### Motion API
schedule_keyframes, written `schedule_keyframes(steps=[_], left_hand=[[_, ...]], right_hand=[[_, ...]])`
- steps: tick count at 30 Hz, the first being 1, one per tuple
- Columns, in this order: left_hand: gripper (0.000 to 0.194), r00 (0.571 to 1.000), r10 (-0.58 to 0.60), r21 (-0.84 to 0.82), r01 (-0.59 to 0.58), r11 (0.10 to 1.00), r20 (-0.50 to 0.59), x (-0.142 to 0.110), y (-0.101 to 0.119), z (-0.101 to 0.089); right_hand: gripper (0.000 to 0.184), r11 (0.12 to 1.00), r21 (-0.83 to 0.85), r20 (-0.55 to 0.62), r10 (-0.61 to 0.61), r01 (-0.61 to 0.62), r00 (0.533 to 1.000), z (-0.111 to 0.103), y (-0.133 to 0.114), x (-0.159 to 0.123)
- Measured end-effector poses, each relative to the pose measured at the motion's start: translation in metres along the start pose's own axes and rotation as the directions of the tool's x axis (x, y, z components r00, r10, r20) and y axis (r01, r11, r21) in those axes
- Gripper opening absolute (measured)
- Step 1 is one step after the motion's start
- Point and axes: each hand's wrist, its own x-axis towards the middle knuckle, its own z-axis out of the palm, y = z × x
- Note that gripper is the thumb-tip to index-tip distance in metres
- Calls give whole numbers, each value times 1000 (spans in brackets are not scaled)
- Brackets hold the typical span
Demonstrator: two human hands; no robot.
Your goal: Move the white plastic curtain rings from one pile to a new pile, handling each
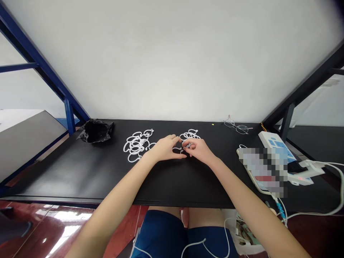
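Observation:
A white plastic ring (177,148) with a small clasp is between my hands, low over the black desk. My left hand (167,147) curls its thumb and fingers around the ring's sides. The fingertips of my right hand (198,148) pinch at the clasp end, partly covering it. Left of my hands lies a loose pile of similar white rings (136,145), with one ring partly behind my left wrist. A smaller pile of white rings (190,134) lies just beyond my right fingers.
On the black desk (107,179), a crumpled black plastic bag (96,132) stands at back left. Eyeglasses (242,129) lie at back right. A phone (252,175), a white-and-blue box (276,143) and white cables (317,214) occupy the right side. A wall (172,64) rises behind.

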Motion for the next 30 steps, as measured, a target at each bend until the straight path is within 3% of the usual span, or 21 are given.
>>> schedule_keyframes(steps=[2, 5, 12, 22, 30], left_hand=[[53, 994, -71, 25, 69, 997, 84, -2, -4, -5], [41, 981, -119, 41, 114, 993, 155, -3, -7, -7], [25, 992, -99, 54, 95, 994, 77, 0, -7, 1], [29, 998, -56, -174, 62, 983, 37, 0, -7, -1], [35, 1000, -13, -330, 18, 944, 18, 2, -13, 5]], right_hand=[[10, 1000, -10, -17, 5, -5, 1000, 0, 0, 0], [11, 1000, -19, -42, -8, 7, 999, -1, -1, -1], [12, 1000, -21, -20, -12, 12, 1000, -2, -4, -1], [23, 999, 33, 27, -32, 31, 999, -1, -2, -2], [24, 999, 27, -21, -47, 47, 999, -4, -2, 0]])
